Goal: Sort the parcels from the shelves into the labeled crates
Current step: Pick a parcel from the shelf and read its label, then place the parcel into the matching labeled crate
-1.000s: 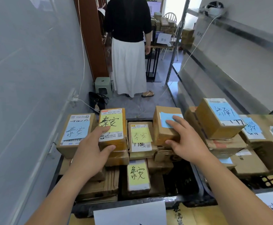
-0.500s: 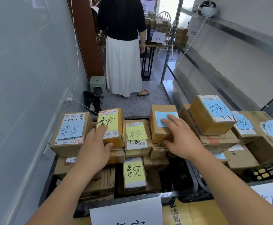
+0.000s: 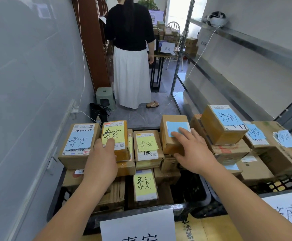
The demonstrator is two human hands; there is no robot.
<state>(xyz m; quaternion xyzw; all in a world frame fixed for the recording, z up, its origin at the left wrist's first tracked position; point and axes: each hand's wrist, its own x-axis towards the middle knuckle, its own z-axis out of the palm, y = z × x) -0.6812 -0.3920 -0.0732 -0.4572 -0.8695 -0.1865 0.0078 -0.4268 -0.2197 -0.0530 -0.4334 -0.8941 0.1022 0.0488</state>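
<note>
A black crate below me is heaped with cardboard parcels, a white paper label on its front rim. My left hand rests on a yellow-noted parcel, thumb along its near edge, fingers straight. My right hand lies flat on a brown parcel with a blue note, fingers over the top and thumb against its front face. Beside them sit a parcel with a yellow note and one with a blue note. A second crate at right holds blue-noted parcels.
A person in a black top and white skirt stands in the narrow aisle ahead, back turned. A green stool and a black bag sit by the left wall. Metal shelving runs along the right. More parcels are stacked far back.
The view has shifted slightly. My left hand has slid further onto the yellow-noted parcel, and my right hand stays on the blue-noted parcel. The person ahead has stepped a little farther away.
</note>
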